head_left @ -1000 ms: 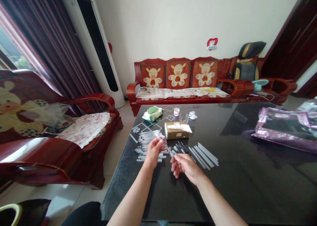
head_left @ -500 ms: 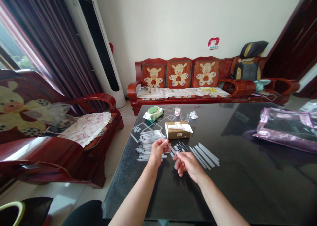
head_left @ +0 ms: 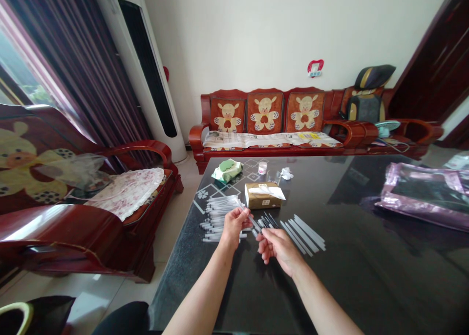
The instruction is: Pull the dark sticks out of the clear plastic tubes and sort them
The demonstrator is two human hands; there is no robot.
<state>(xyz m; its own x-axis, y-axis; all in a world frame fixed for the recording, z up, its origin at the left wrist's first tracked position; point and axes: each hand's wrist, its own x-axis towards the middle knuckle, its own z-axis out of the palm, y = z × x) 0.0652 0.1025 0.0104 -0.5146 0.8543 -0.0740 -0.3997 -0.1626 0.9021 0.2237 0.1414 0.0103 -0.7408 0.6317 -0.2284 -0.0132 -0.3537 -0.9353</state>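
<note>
A slim translucent pen-like tube (head_left: pixel 253 222) slants between my two hands above the dark table. My left hand (head_left: pixel 236 223) is closed round its upper part, thumb and fingers pinched together. At the lower end, my right hand (head_left: pixel 274 243) pinches it between thumb and forefinger, the other fingers curled loosely. Left of my hands lies a pile of similar translucent pens (head_left: pixel 219 212). Just beyond my right hand are several thin dark pointed pieces (head_left: pixel 269 220), partly hidden by it. Right of those, several frosted empty-looking tubes (head_left: pixel 306 232) lie side by side.
Behind the pieces stands a brown tissue pack (head_left: pixel 262 200). Farther back are green wet wipes (head_left: pixel 227 170), a small white tub (head_left: pixel 263 167) and a crumpled tissue (head_left: pixel 286 173). A purple-edged clear bag (head_left: pixel 388 200) lies on the right of the black table (head_left: pixel 366 276).
My right hand has shifted very slightly along the tube's lower end. Both hands keep hold of it, and the view has tilted up a little.
</note>
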